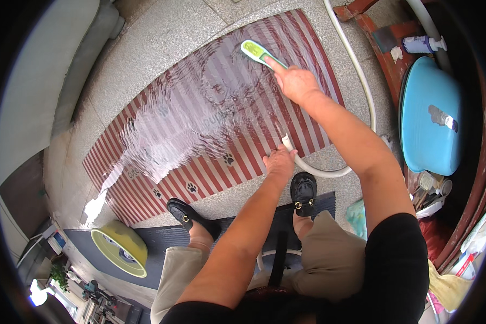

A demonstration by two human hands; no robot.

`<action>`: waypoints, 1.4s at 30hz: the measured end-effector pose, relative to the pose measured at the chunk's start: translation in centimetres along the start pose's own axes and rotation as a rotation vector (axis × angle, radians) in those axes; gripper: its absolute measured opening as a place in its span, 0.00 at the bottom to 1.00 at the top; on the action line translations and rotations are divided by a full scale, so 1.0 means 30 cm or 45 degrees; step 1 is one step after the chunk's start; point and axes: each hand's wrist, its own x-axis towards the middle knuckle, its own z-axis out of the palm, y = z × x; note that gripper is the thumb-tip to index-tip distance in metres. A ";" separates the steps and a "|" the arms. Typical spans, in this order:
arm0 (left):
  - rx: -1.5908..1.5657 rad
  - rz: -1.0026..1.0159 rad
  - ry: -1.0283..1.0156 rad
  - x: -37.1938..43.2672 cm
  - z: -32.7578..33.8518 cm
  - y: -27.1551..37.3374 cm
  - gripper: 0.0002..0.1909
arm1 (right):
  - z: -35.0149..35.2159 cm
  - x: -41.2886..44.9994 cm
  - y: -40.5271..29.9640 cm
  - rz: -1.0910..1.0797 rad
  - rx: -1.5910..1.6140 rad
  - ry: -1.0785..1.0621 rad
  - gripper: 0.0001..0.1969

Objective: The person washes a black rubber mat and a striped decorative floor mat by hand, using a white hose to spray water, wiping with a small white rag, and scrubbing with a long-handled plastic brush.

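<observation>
A red-and-white striped mat (243, 162) with printed paw marks lies on the stone floor, and a sheet of water covers much of it. My left hand (281, 163) grips a white hose (286, 142) near its end, low over the mat's near edge. Water runs from the hose's mouth onto the stripes. In my right hand (301, 84) is a green-and-white scrubbing brush (254, 50), held by its handle with the index finger stretched along it. The brush head is over the far right part of the mat; whether it touches the mat I cannot tell.
The hose loops along the right side. Beyond it, a blue plastic basin (427, 121) and a pump bottle (423, 44) rest on a worn red wooden piece of furniture (382, 69). A yellow-green basin (139, 247) sits at the lower left on a dark mat (101, 247). My black shoes (303, 192) border the striped mat.
</observation>
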 end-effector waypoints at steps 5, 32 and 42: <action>-0.037 -0.026 -0.010 0.011 0.024 -0.008 0.27 | -0.017 0.234 -0.119 0.395 0.242 0.095 0.26; -0.046 -0.071 -0.071 -0.002 -0.014 0.001 0.25 | -0.111 0.214 -0.029 0.597 0.152 -0.020 0.27; -0.040 -0.028 -0.007 -0.004 -0.004 -0.034 0.25 | -0.018 0.138 -0.223 -0.076 0.024 -0.140 0.26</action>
